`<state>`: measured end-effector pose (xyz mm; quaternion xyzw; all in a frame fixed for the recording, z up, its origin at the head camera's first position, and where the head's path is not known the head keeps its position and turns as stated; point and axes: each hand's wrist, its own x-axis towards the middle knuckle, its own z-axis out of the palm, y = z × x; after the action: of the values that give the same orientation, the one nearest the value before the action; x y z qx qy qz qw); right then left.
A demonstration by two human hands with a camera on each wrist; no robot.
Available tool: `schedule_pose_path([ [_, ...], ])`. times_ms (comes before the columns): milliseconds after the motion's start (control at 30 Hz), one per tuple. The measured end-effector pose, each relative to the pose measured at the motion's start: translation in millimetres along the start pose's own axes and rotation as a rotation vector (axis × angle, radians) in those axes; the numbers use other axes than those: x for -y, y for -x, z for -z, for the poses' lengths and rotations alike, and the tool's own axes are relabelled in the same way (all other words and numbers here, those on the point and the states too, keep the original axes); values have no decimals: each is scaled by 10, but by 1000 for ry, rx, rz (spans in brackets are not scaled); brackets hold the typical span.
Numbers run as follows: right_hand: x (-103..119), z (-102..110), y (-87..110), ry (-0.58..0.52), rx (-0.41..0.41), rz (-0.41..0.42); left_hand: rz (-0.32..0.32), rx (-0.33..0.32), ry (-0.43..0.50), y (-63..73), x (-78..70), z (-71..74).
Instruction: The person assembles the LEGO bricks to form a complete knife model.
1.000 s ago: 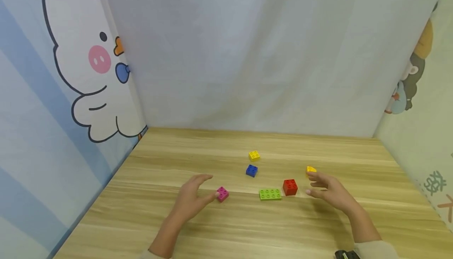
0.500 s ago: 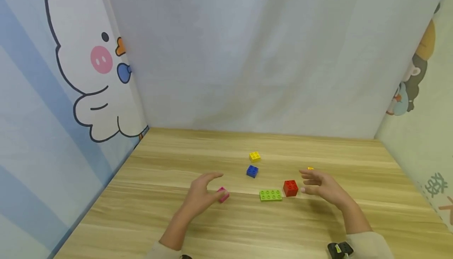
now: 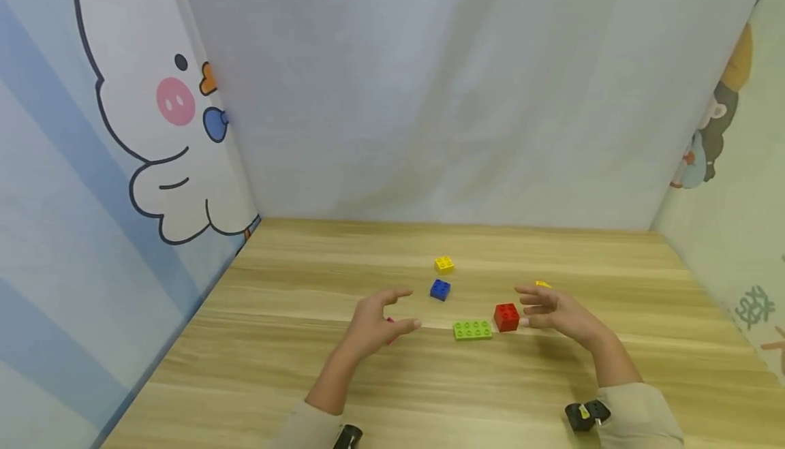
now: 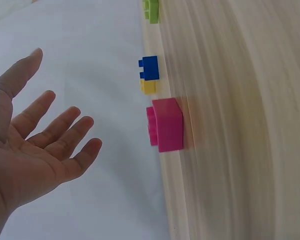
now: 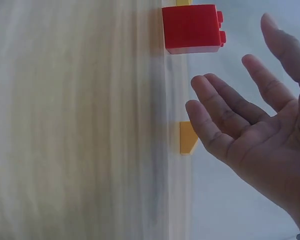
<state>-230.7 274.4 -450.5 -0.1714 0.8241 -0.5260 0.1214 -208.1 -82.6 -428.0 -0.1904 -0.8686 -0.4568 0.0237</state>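
My left hand hovers over the table with thumb and fingers spread, holding nothing. In the head view it mostly hides a pink brick, which the left wrist view shows whole, standing apart from the fingers. My right hand is also raised with its fingers relaxed and nothing in them. Just left of its fingertips stands a red brick. A flat lime-green brick lies beside the red one. Behind the right hand, a yellow-orange piece with a sloped side is partly covered.
Farther back on the wooden table sit a blue brick and a small yellow brick. A grey-white curtain hangs along the back edge, with printed cloth at the left side.
My left hand has moved right and slightly away from me, passing over the pink brick. The right hand has shifted a little left toward the red brick. The bricks stay in place.
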Motion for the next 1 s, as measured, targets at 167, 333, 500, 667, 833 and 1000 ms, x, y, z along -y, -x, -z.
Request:
schedule_pose_path([
  [167, -19, 10, -49, -1, 36, -13, 35, 23, 38, -57, -27, -60],
  [333, -45, 10, -73, -41, 91, -43, 67, 65, 115, -122, -34, -111],
  [500, -74, 12, -69, -65, 123, -79, 85, 90, 173, -176, -47, -174],
  [667, -83, 8, -89, -50, 127, -113, 103, 122, 198, -223, -59, -221],
  [833, -97, 15, -123, -40, 123, -131, 103, 144, 216, -277, -77, -283],
  [1000, -150, -6, -151, -87, 132, -119, 104, 169, 221, -310, -83, -343],
])
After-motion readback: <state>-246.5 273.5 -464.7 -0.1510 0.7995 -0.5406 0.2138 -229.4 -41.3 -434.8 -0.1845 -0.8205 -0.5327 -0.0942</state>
